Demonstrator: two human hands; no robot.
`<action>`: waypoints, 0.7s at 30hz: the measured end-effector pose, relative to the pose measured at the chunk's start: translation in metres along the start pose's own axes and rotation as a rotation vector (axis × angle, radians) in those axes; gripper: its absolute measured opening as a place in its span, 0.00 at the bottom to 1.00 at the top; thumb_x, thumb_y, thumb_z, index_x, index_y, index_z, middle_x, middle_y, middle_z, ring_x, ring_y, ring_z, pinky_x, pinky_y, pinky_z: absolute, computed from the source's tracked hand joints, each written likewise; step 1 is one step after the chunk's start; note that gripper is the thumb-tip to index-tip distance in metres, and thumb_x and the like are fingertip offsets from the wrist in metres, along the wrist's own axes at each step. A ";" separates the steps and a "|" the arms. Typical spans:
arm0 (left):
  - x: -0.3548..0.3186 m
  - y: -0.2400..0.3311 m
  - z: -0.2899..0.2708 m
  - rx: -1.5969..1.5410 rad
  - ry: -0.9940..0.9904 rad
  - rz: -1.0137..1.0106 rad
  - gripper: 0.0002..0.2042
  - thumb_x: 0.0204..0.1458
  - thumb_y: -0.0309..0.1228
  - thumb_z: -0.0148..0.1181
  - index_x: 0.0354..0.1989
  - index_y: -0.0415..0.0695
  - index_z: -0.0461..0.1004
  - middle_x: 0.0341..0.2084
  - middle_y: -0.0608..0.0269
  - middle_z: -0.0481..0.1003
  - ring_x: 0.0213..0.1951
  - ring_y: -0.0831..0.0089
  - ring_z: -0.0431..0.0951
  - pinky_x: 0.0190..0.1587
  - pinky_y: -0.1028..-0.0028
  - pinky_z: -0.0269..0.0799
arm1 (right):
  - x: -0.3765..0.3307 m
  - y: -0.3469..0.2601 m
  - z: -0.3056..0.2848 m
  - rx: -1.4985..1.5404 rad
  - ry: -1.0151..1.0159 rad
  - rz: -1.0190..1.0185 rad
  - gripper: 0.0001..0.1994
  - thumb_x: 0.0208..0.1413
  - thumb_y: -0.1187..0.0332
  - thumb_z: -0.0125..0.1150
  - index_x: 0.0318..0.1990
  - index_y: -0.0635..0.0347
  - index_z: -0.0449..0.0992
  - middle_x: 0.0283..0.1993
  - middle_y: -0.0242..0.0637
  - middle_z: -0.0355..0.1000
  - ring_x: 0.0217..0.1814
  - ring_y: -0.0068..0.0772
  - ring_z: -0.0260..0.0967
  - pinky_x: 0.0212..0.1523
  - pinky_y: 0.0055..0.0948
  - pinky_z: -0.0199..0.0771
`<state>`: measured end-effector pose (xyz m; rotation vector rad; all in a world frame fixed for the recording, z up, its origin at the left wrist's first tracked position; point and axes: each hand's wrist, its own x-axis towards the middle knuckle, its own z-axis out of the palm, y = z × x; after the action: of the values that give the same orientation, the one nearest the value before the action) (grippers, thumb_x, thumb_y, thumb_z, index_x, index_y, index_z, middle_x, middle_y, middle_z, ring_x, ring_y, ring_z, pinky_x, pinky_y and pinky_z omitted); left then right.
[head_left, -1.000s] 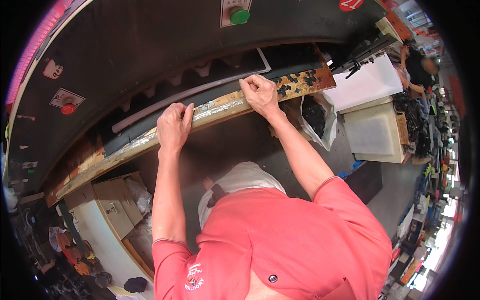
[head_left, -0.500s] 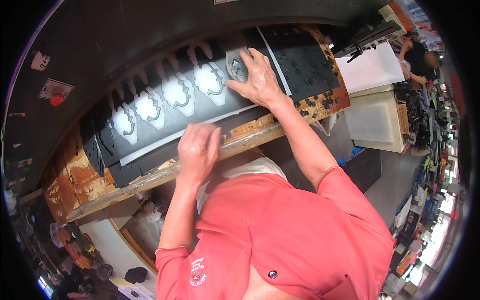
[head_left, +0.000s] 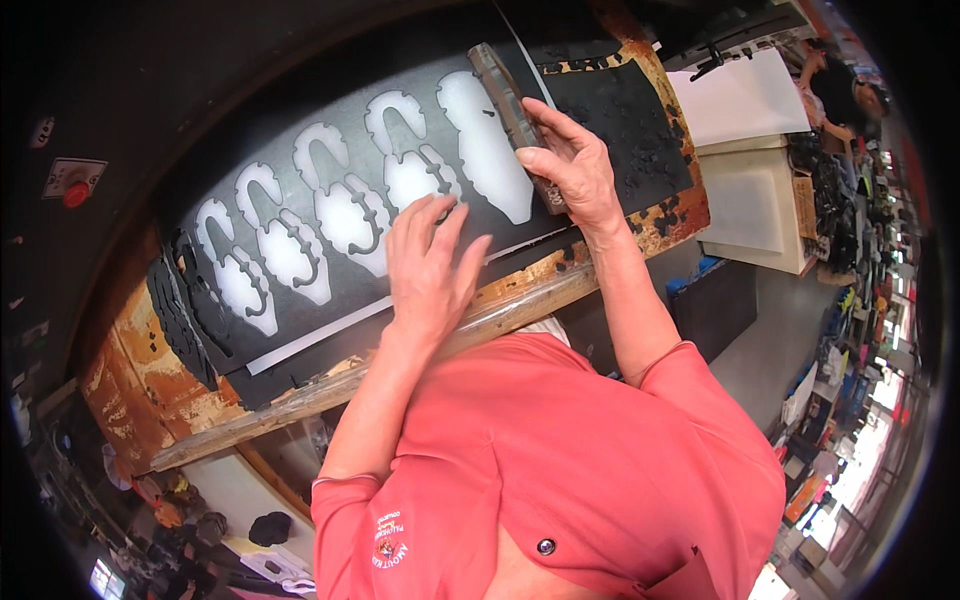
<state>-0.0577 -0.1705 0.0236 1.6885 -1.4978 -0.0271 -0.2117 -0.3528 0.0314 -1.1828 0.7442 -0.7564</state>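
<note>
two hands at work over the table (head_left: pixel 125 405), red shirt (head_left: pixel 590 450) nearest. worn wooden rail (head_left: pixel 250 420) along the table's near edge. left hand (head_left: pixel 430 265): fingers spread loosely, thumb apart, over the near part of a black sheet (head_left: pixel 487 238), fingertips by the fourth white shape from left; cannot tell if they touch. right hand (head_left: pixel 575 175): fingers and thumb pinched around a dark metal piece (head_left: pixel 508 98), which stands tilted on edge over the sheet's right part, beside the rightmost shape. five white shapes (head_left: pixel 345 210) in a row on the sheet; rightmost plain, other four with thin curvy black strips. black scraps (head_left: pixel 625 130) right of the metal piece. farther right, pale cabinet (head_left: pixel 740 205), white sheet (head_left: pixel 740 105) on top. another person (head_left: pixel 830 85) beyond, blurry.
</note>
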 end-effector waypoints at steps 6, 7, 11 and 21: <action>0.049 0.019 0.044 -0.555 -0.259 -0.349 0.33 0.53 0.46 0.76 0.57 0.31 0.77 0.45 0.45 0.81 0.39 0.57 0.83 0.41 0.63 0.79 | 0.000 -0.003 0.000 0.073 0.103 0.023 0.29 0.61 0.73 0.70 0.69 0.70 0.72 0.53 0.35 0.78 0.48 0.20 0.76 0.52 0.21 0.77; 0.053 0.018 0.049 -0.545 -0.261 -0.311 0.28 0.54 0.41 0.77 0.56 0.32 0.79 0.41 0.49 0.84 0.35 0.63 0.84 0.40 0.66 0.81 | 0.001 -0.003 0.000 0.097 0.095 0.038 0.29 0.62 0.72 0.70 0.69 0.70 0.72 0.53 0.34 0.78 0.47 0.19 0.76 0.51 0.20 0.77; 0.057 0.009 0.052 -0.763 -0.269 -0.420 0.16 0.61 0.32 0.70 0.51 0.34 0.84 0.33 0.53 0.84 0.31 0.72 0.82 0.37 0.71 0.78 | 0.004 -0.002 -0.004 0.193 0.082 0.026 0.27 0.64 0.73 0.66 0.70 0.70 0.71 0.51 0.33 0.79 0.44 0.17 0.75 0.46 0.18 0.78; 0.053 0.016 0.066 -0.790 -0.206 -0.475 0.26 0.53 0.38 0.76 0.54 0.31 0.80 0.46 0.48 0.80 0.39 0.64 0.85 0.45 0.67 0.82 | 0.003 0.000 -0.002 0.103 0.093 0.019 0.27 0.66 0.69 0.63 0.71 0.68 0.69 0.47 0.36 0.80 0.36 0.24 0.79 0.38 0.23 0.82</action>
<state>-0.0902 -0.2499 0.0172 1.3473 -0.9777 -0.9436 -0.2116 -0.3566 0.0310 -1.0523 0.7832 -0.8281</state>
